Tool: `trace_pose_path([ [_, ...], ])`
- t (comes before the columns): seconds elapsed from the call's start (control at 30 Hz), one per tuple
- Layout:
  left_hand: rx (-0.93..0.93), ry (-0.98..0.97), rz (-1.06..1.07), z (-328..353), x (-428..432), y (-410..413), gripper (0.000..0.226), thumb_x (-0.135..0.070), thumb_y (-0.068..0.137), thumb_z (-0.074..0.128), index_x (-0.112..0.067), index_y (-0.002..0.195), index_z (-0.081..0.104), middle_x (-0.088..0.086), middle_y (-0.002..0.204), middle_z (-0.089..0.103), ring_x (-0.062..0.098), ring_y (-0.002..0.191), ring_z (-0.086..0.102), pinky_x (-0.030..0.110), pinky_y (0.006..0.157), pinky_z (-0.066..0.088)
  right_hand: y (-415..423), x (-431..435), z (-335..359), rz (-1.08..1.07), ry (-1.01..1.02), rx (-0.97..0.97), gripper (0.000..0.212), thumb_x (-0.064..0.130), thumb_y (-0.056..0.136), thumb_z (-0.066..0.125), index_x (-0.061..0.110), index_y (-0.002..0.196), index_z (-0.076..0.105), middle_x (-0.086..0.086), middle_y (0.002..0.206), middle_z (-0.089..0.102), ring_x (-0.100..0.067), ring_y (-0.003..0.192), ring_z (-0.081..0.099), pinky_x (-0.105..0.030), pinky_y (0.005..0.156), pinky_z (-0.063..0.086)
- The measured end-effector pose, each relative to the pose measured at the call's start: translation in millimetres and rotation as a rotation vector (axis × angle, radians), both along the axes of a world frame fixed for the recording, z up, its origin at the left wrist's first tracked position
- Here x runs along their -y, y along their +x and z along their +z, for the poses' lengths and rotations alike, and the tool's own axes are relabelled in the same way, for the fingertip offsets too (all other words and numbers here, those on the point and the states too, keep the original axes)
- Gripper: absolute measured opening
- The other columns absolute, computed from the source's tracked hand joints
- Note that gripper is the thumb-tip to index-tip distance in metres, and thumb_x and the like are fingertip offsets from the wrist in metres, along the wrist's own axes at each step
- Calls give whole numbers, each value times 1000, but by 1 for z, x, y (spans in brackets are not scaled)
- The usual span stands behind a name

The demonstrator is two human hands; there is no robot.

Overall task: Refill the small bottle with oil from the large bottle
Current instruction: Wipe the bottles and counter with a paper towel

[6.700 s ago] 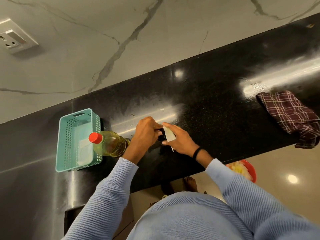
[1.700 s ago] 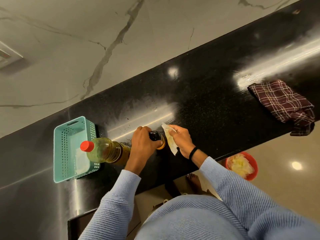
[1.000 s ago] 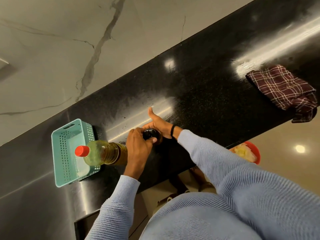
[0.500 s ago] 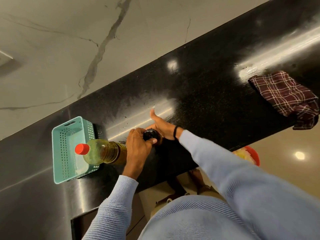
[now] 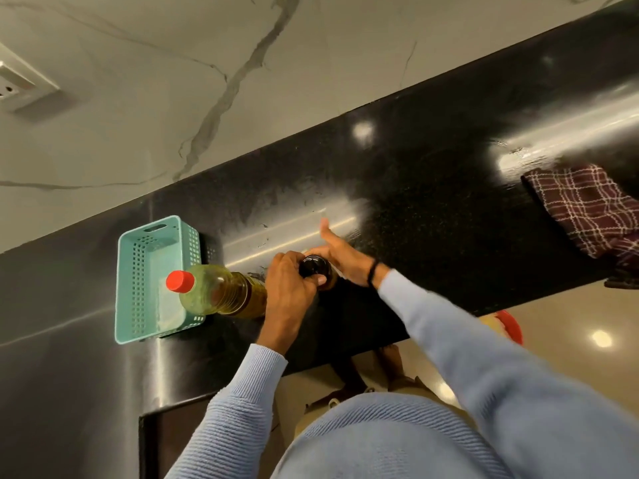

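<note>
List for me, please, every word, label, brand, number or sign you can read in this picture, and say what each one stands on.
No readable text anywhere in this view.
Large bottle: no label shows on the side towards the camera; its red cap is plain.
Small bottle: its dark cap shows no print.
Teal basket and checked cloth: no writing.
Wall socket: any marking is too small to read.

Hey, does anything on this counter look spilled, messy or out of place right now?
No oil puddle shows. The large bottle stands upright, capped, and the left hand grips the cap of the small bottle. Only the plaid cloth looks untidy: crumpled, hanging over the front edge of the counter.
</note>
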State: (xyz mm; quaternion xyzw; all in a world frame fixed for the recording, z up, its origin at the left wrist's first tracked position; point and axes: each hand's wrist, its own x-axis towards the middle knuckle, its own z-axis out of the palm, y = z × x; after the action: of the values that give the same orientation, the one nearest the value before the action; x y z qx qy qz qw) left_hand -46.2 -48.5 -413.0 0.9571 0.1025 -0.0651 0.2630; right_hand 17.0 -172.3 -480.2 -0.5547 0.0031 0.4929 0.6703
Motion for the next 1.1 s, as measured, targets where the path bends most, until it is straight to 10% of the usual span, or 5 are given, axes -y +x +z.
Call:
trace_pose_path([
  [0.2,-27,-5,24,-5,-1,0,39,-27,76,82,-13,108,64,2,99,58,15,90,53,25,76,40,40,-10,14,436,-20,25,114,99,66,4,1,74,62,-15,61,55,-26,58,53,-33,64,44],
  [0.47,-18,-36,34,-9,-3,-1,46,-28,76,83,-14,116,64,0,111,60,15,102,56,25,90,47,-89,-3,-23,-632,238,-79,54,52,102,31,24,144,50,-4,139,60,-23,134,51,-41,114,38],
  [0.67,9,-45,18,-10,-4,-5,54,-27,79,81,-12,126,60,3,119,58,18,110,56,22,92,41,-105,-8,-19,-711,-167,38,60,5,90,69,14,144,45,-4,131,60,-17,119,59,-30,99,50],
  [0.87,-27,-191,25,-12,-18,-9,79,-36,71,86,-14,139,50,4,124,55,20,114,55,33,101,47,-94,-2,-15,-736,-532,228,29,9,91,64,29,112,63,0,104,70,-18,102,67,-44,93,55],
  [1.1,-97,-329,-2,-29,-41,-24,72,-12,78,80,-15,141,46,5,128,55,22,116,58,40,103,50,-70,29,3,-218,-827,699,56,25,81,78,28,134,59,-2,110,58,-13,103,58,-23,93,44],
])
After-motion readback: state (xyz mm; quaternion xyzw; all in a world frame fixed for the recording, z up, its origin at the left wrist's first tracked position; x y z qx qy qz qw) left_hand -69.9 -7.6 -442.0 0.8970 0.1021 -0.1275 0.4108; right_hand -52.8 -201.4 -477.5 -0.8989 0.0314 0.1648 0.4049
